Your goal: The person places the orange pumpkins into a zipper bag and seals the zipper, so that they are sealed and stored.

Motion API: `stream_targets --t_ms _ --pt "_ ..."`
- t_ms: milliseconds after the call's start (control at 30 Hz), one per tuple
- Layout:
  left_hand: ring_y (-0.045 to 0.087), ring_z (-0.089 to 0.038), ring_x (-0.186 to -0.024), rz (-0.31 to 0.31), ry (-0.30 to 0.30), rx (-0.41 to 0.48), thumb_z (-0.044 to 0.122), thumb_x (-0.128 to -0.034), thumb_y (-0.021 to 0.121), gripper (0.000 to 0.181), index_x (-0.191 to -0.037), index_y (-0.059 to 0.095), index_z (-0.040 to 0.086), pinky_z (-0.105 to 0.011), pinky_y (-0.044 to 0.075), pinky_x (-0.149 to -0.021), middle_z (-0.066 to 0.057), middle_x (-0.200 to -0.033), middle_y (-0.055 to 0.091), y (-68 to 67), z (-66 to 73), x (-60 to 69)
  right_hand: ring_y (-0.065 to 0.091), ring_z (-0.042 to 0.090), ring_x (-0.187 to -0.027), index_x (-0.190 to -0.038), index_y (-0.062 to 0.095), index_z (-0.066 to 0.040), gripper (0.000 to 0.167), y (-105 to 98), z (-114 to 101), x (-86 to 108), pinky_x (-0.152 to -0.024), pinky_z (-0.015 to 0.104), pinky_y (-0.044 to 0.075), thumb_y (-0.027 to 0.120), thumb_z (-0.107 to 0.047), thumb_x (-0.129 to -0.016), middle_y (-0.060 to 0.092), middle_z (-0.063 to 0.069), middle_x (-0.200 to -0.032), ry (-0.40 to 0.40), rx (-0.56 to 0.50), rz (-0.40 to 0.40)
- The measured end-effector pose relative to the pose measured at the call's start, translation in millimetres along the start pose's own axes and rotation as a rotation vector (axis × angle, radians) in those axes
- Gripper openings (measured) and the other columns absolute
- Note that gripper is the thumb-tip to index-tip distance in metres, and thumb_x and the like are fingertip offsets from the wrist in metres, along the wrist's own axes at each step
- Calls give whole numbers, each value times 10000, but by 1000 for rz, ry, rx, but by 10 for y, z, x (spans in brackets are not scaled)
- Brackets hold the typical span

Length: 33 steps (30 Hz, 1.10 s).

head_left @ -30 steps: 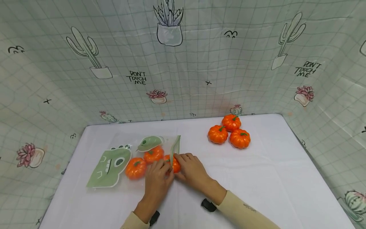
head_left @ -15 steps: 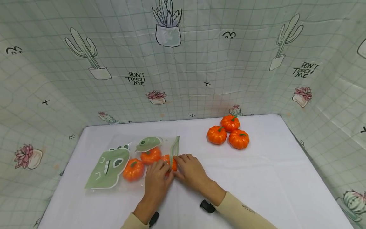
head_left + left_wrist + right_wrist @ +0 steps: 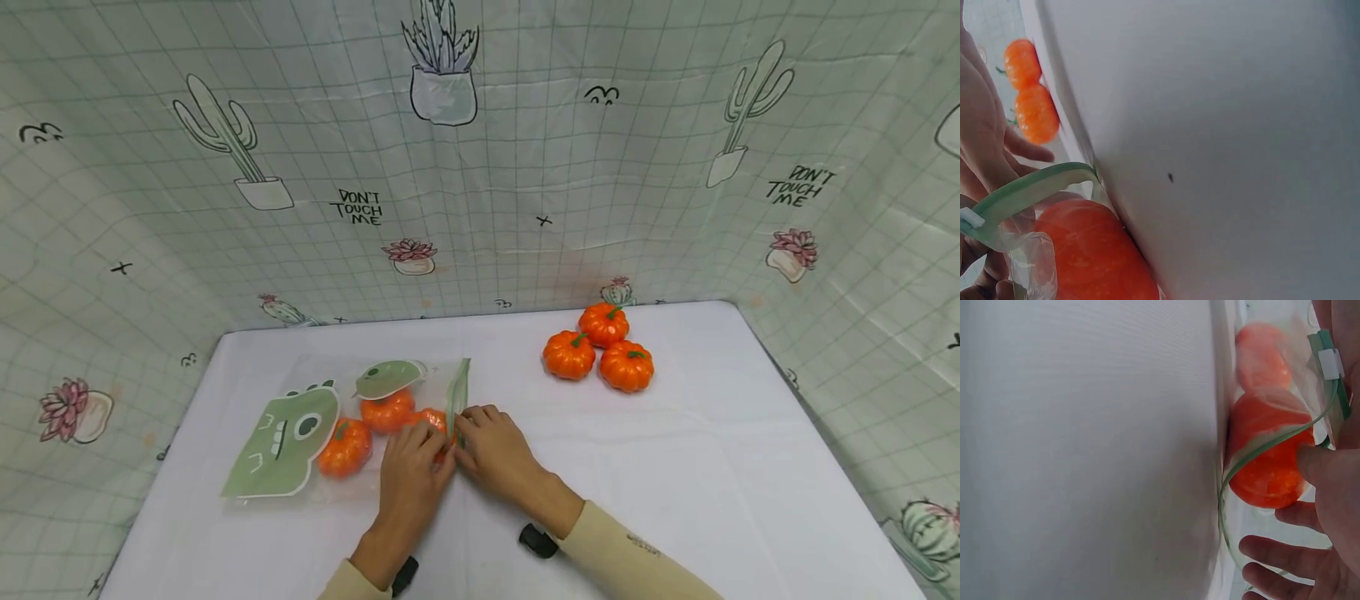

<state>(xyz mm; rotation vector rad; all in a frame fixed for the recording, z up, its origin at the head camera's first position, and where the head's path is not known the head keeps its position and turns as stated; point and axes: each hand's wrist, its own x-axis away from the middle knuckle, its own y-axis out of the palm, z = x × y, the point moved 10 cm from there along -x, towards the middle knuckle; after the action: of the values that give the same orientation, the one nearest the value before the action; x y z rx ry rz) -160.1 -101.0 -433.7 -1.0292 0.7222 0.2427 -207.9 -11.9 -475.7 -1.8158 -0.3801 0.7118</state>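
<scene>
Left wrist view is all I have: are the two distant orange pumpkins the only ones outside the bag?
Observer: No, the head view shows three loose pumpkins, grouped toward the far edge of the table.
Operator: And inside the bag, beyond the pumpkin at its mouth?
Observer: Two deeper pumpkins lie there.
Operator: What is the right hand touching?
Observer: In the right wrist view, its thumb appears to rest against the mouth pumpkin.

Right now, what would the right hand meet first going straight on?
Most likely the pumpkin at the mouth of the bag; the right hand seems to touch it, though depth is hard to judge.
</scene>
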Motion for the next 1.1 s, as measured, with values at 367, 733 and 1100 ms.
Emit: stream_targets --t_ms 367,733,1100 --pt "518 -190 -755 -34 -35 -2 57 -757 923 268 -776 662 117 -343 417 -702 1 -804 523 40 -19 19 610 360 -1221 -1407 627 -36 538 -206 375 169 -1044 523 497 758 -337 -981 683 136 -1290 127 -115 7" --pt "524 -184 -767 -62 -76 4 29 -749 923 234 -791 705 105 -335 424 -707 3 -827 565 47 -45 14 603 381 -1227 -1378 640 -6 531 -675 1021 462 -1060 555 484 805 -272 -949 671 169 -1336 264 -107 131" --pt "516 -177 -780 -124 -134 -12 95 -784 925 203 -811 726 130 -329 437 -716 15 -823 550 84 -86 19 598 443 -1179 -1311 637 54 444 -1037 1602 797 -1020 599 465 774 -186 -965 678 237 -1288 394 -94 245"
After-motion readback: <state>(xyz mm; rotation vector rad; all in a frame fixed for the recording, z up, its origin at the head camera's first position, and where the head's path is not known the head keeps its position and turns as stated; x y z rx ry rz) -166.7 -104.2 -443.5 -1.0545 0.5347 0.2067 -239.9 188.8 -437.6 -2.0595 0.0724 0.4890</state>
